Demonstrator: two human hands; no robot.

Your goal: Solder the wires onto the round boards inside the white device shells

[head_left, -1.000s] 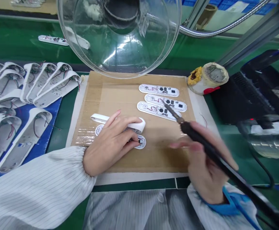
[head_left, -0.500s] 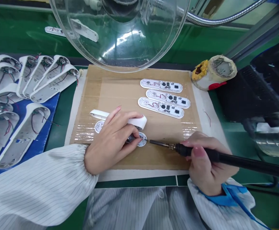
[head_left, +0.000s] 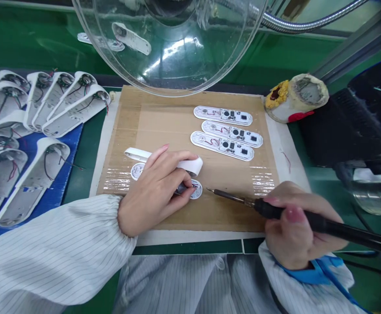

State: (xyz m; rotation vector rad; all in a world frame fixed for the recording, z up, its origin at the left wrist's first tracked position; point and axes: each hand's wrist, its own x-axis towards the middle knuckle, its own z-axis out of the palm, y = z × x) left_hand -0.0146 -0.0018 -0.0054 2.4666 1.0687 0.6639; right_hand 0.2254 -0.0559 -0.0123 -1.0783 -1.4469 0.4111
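My left hand [head_left: 159, 192] bends over a white plastic housing [head_left: 190, 165] and a white circuit board [head_left: 196, 190], hiding the middle of both. Its thumb and index finger close together at the board's right end; what they pinch is too small to make out. In my right hand [head_left: 297, 226] is a black-handled soldering iron [head_left: 231, 197], held like a pen. The iron's tip points left and stops just short of the board's right end, apart from it.
Several white housings with wires [head_left: 33, 183] lie at left, some on a blue sheet. Three circuit boards [head_left: 222, 146] rest on the cardboard [head_left: 164, 117]. A clear round shield [head_left: 167, 65] hangs above. A decorated pot [head_left: 297, 98] stands at back right, near a black device [head_left: 344, 126].
My right hand has drawn the soldering iron back to the right, and its tip has come away from the board's end. My left hand keeps its place over the board and housing.
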